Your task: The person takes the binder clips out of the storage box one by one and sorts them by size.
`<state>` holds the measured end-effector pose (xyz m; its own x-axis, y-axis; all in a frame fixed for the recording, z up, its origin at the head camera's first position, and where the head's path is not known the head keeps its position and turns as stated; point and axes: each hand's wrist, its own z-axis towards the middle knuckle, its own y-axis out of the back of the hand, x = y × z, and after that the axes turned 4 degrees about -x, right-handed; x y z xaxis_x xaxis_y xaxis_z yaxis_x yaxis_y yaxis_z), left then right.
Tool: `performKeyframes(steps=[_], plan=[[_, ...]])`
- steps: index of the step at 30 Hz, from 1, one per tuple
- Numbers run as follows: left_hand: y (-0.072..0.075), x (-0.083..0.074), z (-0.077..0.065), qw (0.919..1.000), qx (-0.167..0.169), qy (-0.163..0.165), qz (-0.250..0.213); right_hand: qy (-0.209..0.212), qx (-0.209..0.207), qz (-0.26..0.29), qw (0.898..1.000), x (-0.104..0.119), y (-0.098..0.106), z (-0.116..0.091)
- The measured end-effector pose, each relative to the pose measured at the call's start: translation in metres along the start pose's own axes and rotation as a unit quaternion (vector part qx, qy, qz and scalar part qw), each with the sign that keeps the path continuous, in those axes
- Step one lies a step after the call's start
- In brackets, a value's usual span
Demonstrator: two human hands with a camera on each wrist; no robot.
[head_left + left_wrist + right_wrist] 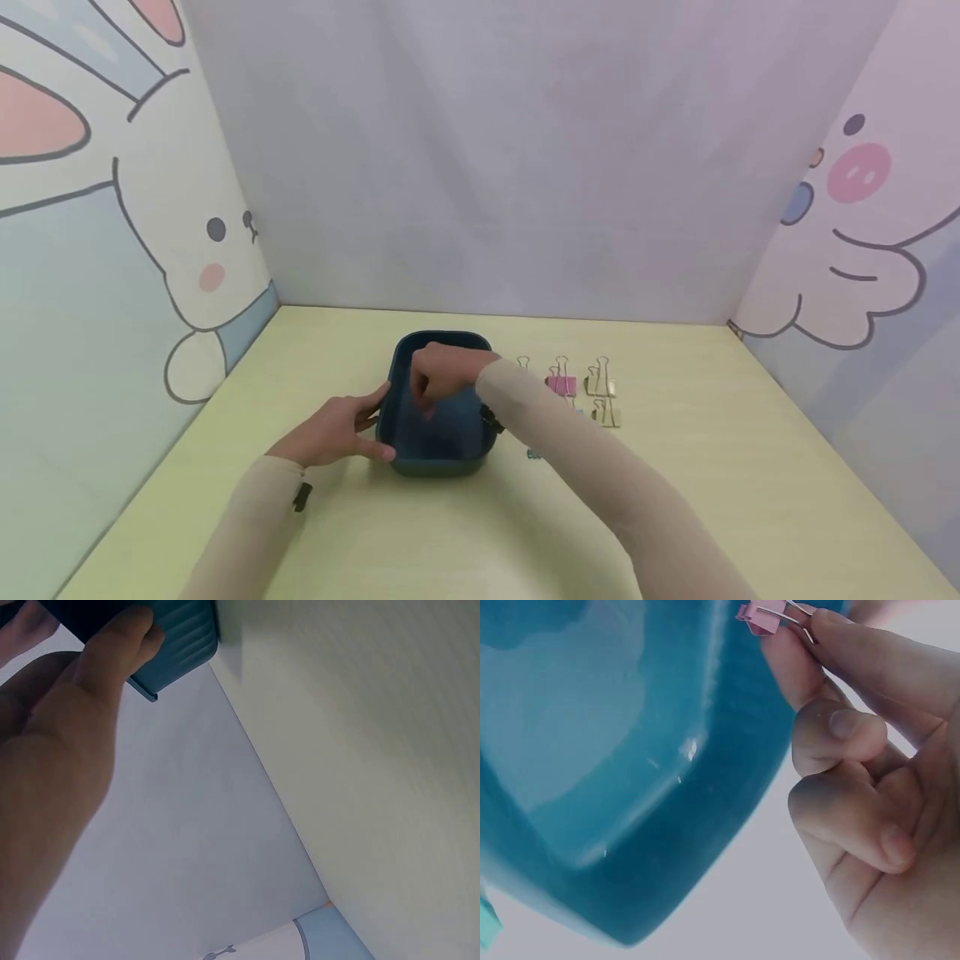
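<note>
A dark teal plastic bin (438, 467) sits on the table in front of me. At its left side, my left hand (330, 433) holds the rim, thumb at the near corner and fingers farther back. The left wrist view has these fingers against the bin's ribbed outer wall (187, 645). Over the bin's inside, my right hand (450, 371) pinches a small pink binder clip (763, 619) by its wire handles between thumb and index finger. The other fingers of that hand are curled in toward the palm.
Right of the bin stand several binder clips, among them a magenta one (561, 385), a pale yellow one (611, 417) and a teal one (533, 454). My right sleeve (585, 454) hides part of this group. A pale curtain-like wall (480, 167) rises behind the table.
</note>
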<state>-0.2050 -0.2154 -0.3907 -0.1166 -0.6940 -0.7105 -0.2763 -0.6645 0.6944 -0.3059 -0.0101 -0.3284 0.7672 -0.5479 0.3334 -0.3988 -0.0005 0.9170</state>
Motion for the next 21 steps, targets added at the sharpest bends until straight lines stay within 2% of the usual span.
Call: performKeyframes(steps=[5, 10, 15, 21], plan=[[-0.003, -0.001, 0.000, 0.9999, 0.005, 0.012, -0.002, 0.015, -0.039, 0.031, 0.999, -0.015, 0.010, -0.023], [-0.001, -0.001, -0.003, 0.9999, -0.002, 0.012, 0.006, 0.008, -0.077, 0.062, 0.995, -0.033, 0.015, -0.047], [0.000, 0.000, -0.001, 1.0000, 0.001, 0.003, 0.006, -0.026, -0.109, 0.087, 0.990, -0.056, 0.017, -0.080], [0.001, 0.001, -0.001, 1.0000, 0.000, 0.001, 0.002, -0.074, -0.149, 0.123, 0.978, -0.085, 0.018, -0.123]])
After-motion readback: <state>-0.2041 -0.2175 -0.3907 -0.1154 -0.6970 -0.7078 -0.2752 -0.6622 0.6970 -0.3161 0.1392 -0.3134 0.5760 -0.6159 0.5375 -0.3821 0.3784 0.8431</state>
